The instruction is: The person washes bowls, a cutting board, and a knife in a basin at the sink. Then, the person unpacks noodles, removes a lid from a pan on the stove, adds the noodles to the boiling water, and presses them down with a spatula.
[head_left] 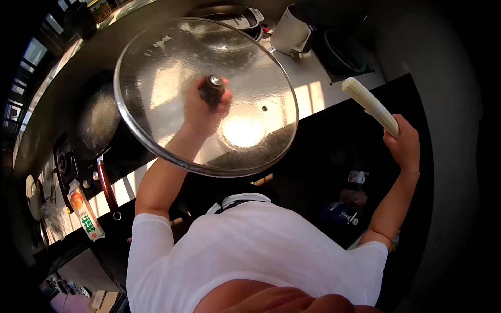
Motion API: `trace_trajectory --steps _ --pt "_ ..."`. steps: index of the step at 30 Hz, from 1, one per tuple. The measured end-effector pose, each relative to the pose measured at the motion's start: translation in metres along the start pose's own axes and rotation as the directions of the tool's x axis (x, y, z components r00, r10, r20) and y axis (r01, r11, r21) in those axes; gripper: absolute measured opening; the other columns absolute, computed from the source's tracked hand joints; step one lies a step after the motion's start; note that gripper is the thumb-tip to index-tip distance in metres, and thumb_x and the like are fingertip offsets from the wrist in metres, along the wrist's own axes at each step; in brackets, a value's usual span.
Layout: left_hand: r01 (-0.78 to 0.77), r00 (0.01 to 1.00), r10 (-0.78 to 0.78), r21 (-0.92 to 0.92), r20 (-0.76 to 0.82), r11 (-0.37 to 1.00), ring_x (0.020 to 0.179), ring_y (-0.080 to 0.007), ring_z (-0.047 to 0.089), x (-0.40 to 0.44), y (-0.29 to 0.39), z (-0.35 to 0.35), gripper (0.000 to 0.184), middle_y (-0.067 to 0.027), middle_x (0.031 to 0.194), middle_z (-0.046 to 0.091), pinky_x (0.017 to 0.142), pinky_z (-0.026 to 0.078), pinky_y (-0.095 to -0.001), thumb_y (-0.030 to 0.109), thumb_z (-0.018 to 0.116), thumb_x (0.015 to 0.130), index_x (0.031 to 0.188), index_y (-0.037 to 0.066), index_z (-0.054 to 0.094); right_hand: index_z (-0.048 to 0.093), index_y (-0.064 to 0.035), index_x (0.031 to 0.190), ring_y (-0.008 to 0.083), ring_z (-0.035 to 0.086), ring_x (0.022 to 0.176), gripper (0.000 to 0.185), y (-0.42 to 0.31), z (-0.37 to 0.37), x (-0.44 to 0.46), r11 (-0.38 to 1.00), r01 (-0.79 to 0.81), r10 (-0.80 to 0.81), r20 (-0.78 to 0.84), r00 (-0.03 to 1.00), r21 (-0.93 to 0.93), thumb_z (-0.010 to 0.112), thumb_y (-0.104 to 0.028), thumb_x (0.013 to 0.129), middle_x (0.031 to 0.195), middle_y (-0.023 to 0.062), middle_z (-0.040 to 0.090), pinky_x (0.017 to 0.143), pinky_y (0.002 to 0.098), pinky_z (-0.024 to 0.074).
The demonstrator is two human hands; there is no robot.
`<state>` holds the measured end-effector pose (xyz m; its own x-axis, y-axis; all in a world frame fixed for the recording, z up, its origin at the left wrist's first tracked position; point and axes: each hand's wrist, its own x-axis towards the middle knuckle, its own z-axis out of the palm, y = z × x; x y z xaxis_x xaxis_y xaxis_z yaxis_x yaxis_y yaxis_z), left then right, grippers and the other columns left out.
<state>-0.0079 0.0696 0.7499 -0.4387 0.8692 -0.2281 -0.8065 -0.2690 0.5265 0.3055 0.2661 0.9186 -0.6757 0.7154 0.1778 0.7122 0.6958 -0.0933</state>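
My left hand point(201, 116) is closed round the dark knob of a large round glass pan lid point(255, 78). The lid is tilted up and its inner face shows water drops; I see the hand through the glass. Out to the right, my right hand point(404, 143) grips the lower end of a pale bundle of dried noodles point(369, 104), which slants up to the left. To the left of the lid, a dark wok point(99, 117) with a reddish-brown handle point(106, 185) sits at the stove. What the wok holds is hard to make out.
A printed packet point(85, 211) lies at the counter's front edge beside the wok handle. Along the back stand a white jug point(290, 32), a dark green basin point(344, 51) and a rectangular tray point(232, 20). Low on the right is a blue bottle point(338, 214).
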Motion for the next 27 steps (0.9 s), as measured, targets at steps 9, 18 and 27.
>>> trace_trajectory --steps 9,18,27 --pt "-0.246 0.883 0.464 0.766 -0.076 0.594 0.049 -0.0151 0.040 0.146 -0.243 0.040 0.030 -0.0024 0.060 0.043 0.042 0.032 -0.0251 0.038 0.038 0.082 0.069 0.012 0.045 0.053 -0.0002 0.080 0.0164 0.051 0.058 0.013 0.124 -0.003 -0.044 0.988 -0.149 0.149 0.014 0.989 0.036 0.052 -0.002 0.067 0.065 0.0092 0.052 0.057 0.0269 0.0410" --pt "0.057 0.975 -0.143 -0.435 -0.167 0.899 0.051 -0.0137 0.034 0.219 -0.261 0.014 0.041 -0.0041 0.064 0.041 0.042 0.028 -0.0247 0.046 0.026 0.087 0.085 0.010 0.047 0.054 -0.0006 0.079 0.0209 0.054 0.060 0.019 0.169 0.036 -0.033 0.980 -0.133 0.118 0.111 0.987 0.145 0.051 -0.001 0.060 0.067 0.0111 0.053 0.060 0.0277 0.0430" --pt "0.065 0.997 -0.079 -0.653 0.007 0.754 0.117 -0.0403 0.033 0.163 -0.279 0.002 0.069 -0.0249 0.134 0.020 0.095 0.033 -0.0477 0.057 0.028 0.085 0.135 0.012 0.018 0.054 0.0003 0.080 0.0211 0.055 0.060 0.017 0.159 0.052 -0.014 0.974 -0.034 0.005 0.129 0.992 0.224 0.054 -0.001 0.063 0.068 0.0114 0.054 0.059 0.0281 0.0429"
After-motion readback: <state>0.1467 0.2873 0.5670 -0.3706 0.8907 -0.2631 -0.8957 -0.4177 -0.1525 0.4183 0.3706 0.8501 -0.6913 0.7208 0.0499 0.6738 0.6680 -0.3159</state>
